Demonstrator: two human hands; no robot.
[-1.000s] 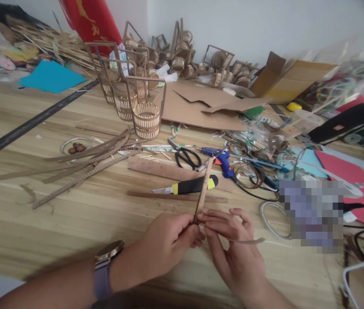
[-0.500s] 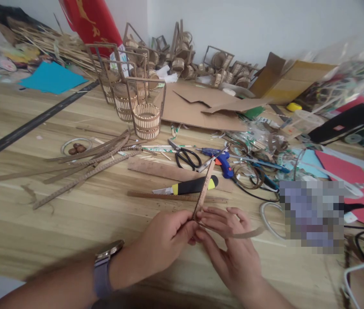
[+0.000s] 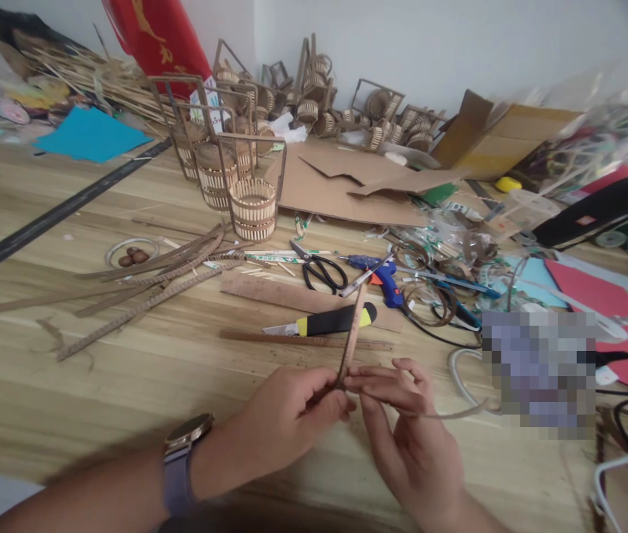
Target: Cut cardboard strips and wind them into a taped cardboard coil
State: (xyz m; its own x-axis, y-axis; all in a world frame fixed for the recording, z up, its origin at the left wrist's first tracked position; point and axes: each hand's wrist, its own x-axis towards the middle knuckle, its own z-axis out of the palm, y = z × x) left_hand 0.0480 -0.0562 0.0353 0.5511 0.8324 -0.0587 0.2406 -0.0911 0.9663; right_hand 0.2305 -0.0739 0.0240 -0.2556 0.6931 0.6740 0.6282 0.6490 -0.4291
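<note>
A narrow brown cardboard strip (image 3: 353, 332) is bent over the table; one part stands up and the other trails to the right. My left hand (image 3: 297, 414), with a watch on its wrist, is closed and pinches the strip at the bend. My right hand (image 3: 414, 429) has its fingers extended along the trailing part, with the strip running between fingers and thumb. Just beyond the upright part lie a utility knife (image 3: 336, 320) with its blade out and another thin brown strip (image 3: 292, 340).
Scissors (image 3: 322, 270) and a blue glue gun (image 3: 378, 274) lie behind the knife. Small slatted buckets (image 3: 252, 211) stand at the back left, near flat cardboard (image 3: 336, 192). More brown strips (image 3: 152, 296) lie left. Coloured paper and cables crowd the right.
My right hand has shifted slightly right and down, its thumb moving off the bend. The strip's trailing end has moved right. My left hand keeps its pinch nearly in place.
</note>
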